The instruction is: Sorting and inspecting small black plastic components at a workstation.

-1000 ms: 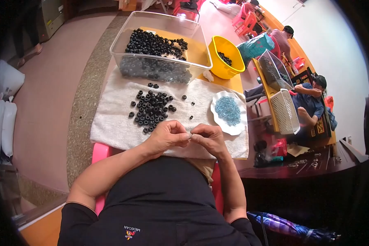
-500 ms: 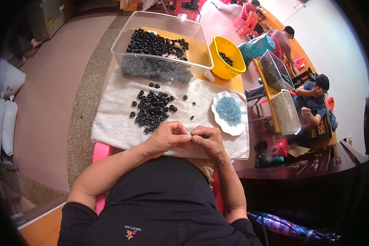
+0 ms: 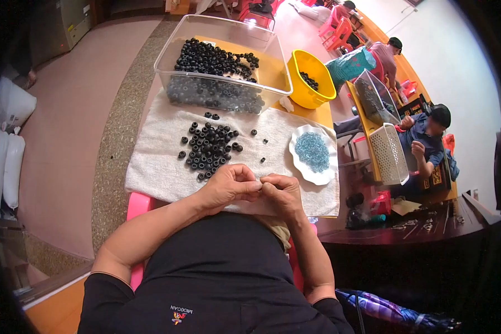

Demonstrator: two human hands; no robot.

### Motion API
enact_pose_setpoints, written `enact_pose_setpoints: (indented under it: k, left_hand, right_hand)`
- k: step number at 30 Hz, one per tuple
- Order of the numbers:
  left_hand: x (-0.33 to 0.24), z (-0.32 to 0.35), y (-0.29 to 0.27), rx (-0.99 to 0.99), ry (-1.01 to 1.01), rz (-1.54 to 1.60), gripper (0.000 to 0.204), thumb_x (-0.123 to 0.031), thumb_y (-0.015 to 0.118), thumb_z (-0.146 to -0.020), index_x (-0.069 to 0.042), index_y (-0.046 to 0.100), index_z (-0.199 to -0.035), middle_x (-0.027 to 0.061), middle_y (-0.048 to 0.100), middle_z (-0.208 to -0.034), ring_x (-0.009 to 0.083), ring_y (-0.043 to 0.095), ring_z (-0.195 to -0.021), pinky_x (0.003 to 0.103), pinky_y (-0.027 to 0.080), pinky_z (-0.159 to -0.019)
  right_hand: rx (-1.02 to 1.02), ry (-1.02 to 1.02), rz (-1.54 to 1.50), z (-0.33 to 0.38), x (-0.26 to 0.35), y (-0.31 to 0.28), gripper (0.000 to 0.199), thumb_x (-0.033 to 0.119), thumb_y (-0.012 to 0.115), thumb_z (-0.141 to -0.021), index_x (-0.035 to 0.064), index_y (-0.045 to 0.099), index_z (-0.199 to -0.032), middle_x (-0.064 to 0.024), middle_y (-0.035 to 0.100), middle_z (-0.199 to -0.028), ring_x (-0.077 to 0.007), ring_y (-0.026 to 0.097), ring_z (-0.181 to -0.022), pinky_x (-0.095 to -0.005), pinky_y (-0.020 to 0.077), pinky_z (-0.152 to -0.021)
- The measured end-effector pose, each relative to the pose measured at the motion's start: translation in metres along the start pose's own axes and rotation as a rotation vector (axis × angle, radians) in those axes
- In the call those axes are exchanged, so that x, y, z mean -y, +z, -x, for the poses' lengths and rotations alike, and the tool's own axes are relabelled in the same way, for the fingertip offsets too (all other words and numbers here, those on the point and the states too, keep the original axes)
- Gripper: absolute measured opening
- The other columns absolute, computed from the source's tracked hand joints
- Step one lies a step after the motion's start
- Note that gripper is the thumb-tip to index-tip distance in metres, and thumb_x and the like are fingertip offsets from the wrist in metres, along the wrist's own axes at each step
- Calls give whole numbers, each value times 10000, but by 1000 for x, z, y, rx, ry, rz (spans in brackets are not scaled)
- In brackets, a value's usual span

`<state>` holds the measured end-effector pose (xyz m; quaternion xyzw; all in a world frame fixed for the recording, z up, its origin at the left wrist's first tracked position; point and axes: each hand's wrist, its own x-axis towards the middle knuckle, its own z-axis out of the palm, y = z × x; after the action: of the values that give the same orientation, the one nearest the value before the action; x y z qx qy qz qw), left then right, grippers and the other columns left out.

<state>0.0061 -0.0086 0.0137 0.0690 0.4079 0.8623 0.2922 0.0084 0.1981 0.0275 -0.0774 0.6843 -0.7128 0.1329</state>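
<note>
My left hand [image 3: 232,185] and my right hand [image 3: 282,192] meet fingertip to fingertip over the near part of a white towel [image 3: 161,161]. Both are pinched closed around something too small to make out. Just beyond my left hand lies a loose pile of round black beads [image 3: 210,146] with holes. A few stray black pieces, one a small bead [image 3: 263,160], sit between the pile and a white scalloped dish [image 3: 296,165]. Clear pale-blue bits [image 3: 313,151] fill that dish, to the right of my right hand.
Behind the towel stands a clear plastic bin [image 3: 222,83] of black beads, with a yellow tub [image 3: 312,97] beside it holding more. To the right, a white perforated basket [image 3: 388,156] stands by a seated person [image 3: 426,139]. White sacks [image 3: 14,170] lean at the far left.
My hands stay pinched together at nearly the same spot, with only a slight shift of the fingers. The seated person at the right has lowered a hand from the head.
</note>
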Motion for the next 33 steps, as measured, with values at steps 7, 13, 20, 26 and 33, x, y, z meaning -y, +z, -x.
enact_pose_setpoints:
  k: [7, 13, 20, 26, 33]
  left_hand:
    - [3, -1, -3, -1, 5, 3, 123, -93, 680, -913, -18, 590, -953, 76, 670, -913, 152, 674, -828, 290, 587, -749]
    - [3, -2, -3, -2, 6, 30, 117, -80, 676, -913, -15, 587, -955, 87, 672, -923, 156, 674, -829, 289, 588, -751]
    - [2, 1, 1, -57, 35, 134, 124, -102, 699, -904, -35, 600, -939, 45, 647, -888, 130, 654, -819, 286, 572, -771]
    - [2, 0, 1, -98, 1, 127, 134, -90, 705, -897, -32, 588, -923, 46, 631, -889, 149, 655, -795, 293, 576, -767]
    - [0, -1, 1, -104, 8, 126, 132, -87, 708, -891, -46, 584, -910, 40, 631, -859, 146, 654, -775, 301, 577, -756]
  right_hand:
    - [66, -81, 122, 0, 3, -1, 142, 65, 696, -897, -37, 715, -993, -65, 692, -882, -114, 632, -797, -239, 500, -720]
    - [86, -172, 230, 2, 4, 1, 150, 65, 665, -922, -36, 708, -1023, -69, 692, -889, -119, 634, -789, -242, 500, -702]
    - [-2, -552, 887, 13, 28, 29, 192, 46, 638, -900, -31, 668, -1074, -170, 675, -911, -239, 665, -768, -309, 516, -659]
    - [-48, -475, 792, -6, 29, 4, 159, 12, 657, -868, 2, 668, -1026, -151, 649, -843, -262, 653, -694, -327, 505, -614]
    - [-143, -441, 1212, -47, 26, -9, 115, 111, 649, -870, 37, 705, -937, -129, 662, -884, -327, 657, -756, -395, 511, -674]
